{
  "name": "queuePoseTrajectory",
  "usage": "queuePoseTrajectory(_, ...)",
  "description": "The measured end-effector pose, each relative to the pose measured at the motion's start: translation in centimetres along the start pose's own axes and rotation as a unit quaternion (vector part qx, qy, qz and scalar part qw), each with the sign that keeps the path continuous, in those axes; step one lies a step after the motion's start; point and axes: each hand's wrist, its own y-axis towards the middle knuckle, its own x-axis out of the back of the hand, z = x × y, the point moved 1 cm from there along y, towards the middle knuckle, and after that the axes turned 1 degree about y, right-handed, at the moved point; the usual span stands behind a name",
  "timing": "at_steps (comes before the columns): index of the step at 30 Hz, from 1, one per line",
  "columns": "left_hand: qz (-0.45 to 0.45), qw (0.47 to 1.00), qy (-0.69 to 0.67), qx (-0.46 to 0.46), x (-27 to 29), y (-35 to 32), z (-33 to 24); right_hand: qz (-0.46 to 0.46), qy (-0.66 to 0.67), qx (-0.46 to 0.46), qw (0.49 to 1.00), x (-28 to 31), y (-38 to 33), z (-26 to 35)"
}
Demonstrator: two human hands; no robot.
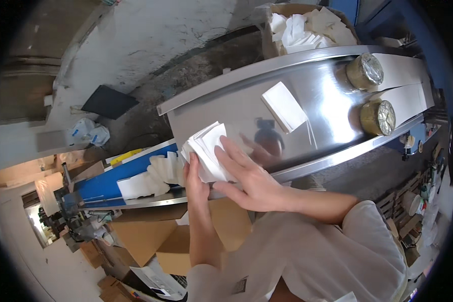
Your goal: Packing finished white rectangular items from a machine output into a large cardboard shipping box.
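My left hand (197,182) is closed round the lower left side of a fanned, uneven stack of white papers (205,151). Whether they are loose sheets, folded pieces or flat bags I cannot tell. My right hand (249,178) lies along the stack's right side, its fingers stretched out and slightly apart, touching the edge. The stack is held tilted above the near left part of a shiny metal table (211,103). Farther right on that table lies a neater white paper stack (283,106), with a thin white strip beside it.
Two wrapped yellowish rolls (365,71) stand at the table's right end, by white sheets. An open box of white papers (307,30) is beyond the far edge. On the left, white papers (146,179) lie on a blue surface (93,187). Cardboard boxes (146,234) are below.
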Motion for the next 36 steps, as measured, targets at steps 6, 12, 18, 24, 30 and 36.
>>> queuePoseTrajectory(6, 0.103, 0.993, 0.030, -0.046, -0.8, 0.0, -1.2, -0.023, 0.156, -0.014, 0.987, 1.6, 0.5, -0.1)
queuePoseTrajectory(12, 0.065, 0.998, 0.015, -0.017, -0.2, 0.5, -1.5, -0.040, 0.198, -0.071, 0.977, 2.4, 0.7, 0.8)
queuePoseTrajectory(18, 0.024, 0.959, 0.246, -0.136, -1.8, -0.3, -2.7, -0.052, -0.012, -0.085, 0.995, 2.3, 1.6, -5.5)
queuePoseTrajectory(24, -0.062, 0.905, 0.414, -0.083, -0.9, 0.5, -3.9, -0.040, -0.131, -0.104, 0.985, 3.2, 1.9, -7.7)
queuePoseTrajectory(30, -0.053, 0.883, 0.458, -0.081, -0.8, 0.3, -3.1, -0.029, -0.069, -0.222, 0.972, 3.1, 3.0, -7.5)
queuePoseTrajectory(36, 0.043, 0.948, 0.274, -0.159, -3.7, -1.0, -2.1, 0.043, -0.062, -0.250, 0.965, 2.6, 3.2, -7.1)
